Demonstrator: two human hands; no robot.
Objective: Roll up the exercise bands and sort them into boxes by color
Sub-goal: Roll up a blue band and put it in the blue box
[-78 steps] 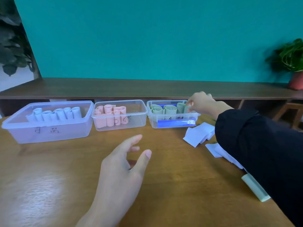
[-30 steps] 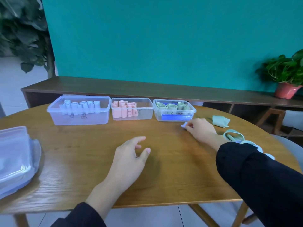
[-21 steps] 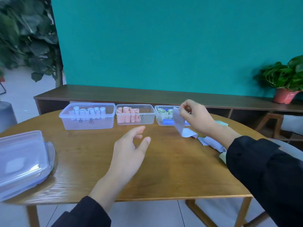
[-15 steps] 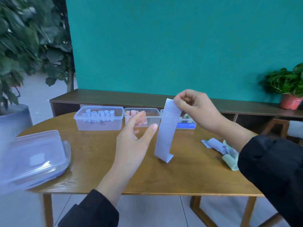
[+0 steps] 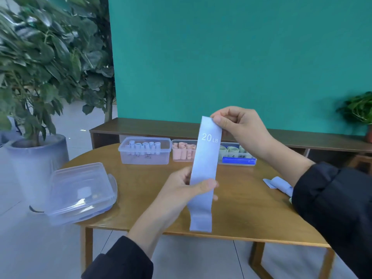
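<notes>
A light blue exercise band point(image 5: 205, 158) marked "20 LB" hangs upright in front of me. My right hand point(image 5: 241, 129) pinches its top edge. My left hand point(image 5: 185, 190) grips it lower down, thumb across the front, and the bottom end hangs folded. At the table's far side stand three clear boxes: one with blue rolls point(image 5: 145, 151), one with pink rolls point(image 5: 182, 152), one with green rolls point(image 5: 237, 156). Another blue band point(image 5: 278, 184) lies flat on the table at the right, partly hidden by my right sleeve.
Stacked clear box lids point(image 5: 80, 190) lie at the table's left edge. The round wooden table point(image 5: 247, 208) stands before a low wooden shelf point(image 5: 153, 125). A large potted plant point(image 5: 34, 97) is at the left, a small one point(image 5: 360, 109) at the far right.
My right hand picked the blue band off the table and lifted it upright. My left hand rose and took hold of its lower part. The view pulled back from the table.
</notes>
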